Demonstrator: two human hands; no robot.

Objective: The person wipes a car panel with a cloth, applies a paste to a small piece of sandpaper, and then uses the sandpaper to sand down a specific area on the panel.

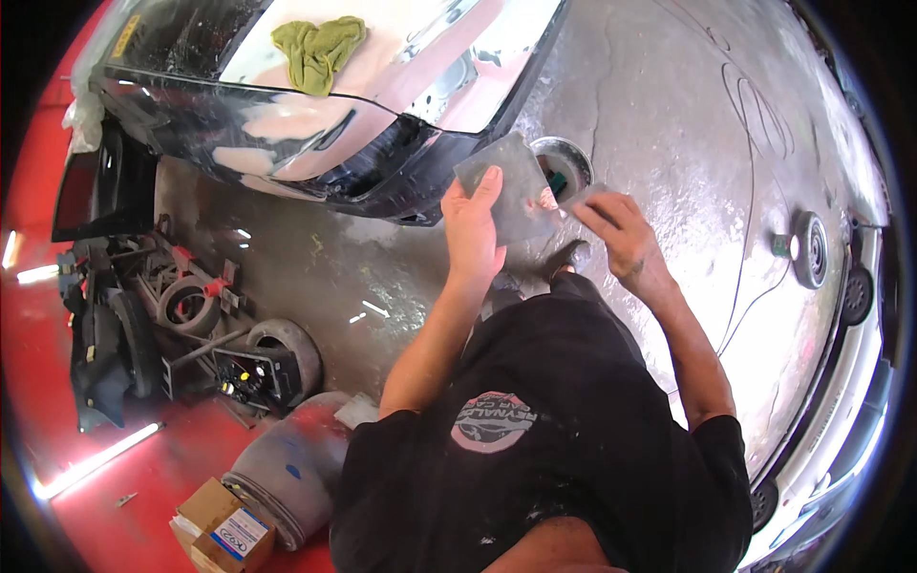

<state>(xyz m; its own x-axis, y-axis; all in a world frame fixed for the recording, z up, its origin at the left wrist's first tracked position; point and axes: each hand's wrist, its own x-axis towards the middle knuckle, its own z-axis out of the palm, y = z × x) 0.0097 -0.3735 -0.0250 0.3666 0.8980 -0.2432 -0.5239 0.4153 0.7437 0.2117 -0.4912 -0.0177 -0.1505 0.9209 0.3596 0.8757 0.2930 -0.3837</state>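
My left hand (471,227) grips a flat grey board (513,172) from its near left edge, with the thumb lying on top. A small dab of pinkish paste (547,198) sits near the board's right edge. In my right hand (621,239), closed fingers pinch a thin flat spreader (579,198) just right of the paste. Whether the spreader touches the board, I cannot tell. Past the board stands a car (287,134) with dark panels and whitish and pinkish patches. A crumpled green cloth (320,53) lies on it.
An open bucket (576,158) stands on the floor beyond the board. Cables (750,191) trail along the right, near a wheel (810,250) and another car (831,411). At left are car parts (124,334), tyres (189,304), a drum (291,468) and a cardboard box (205,520).
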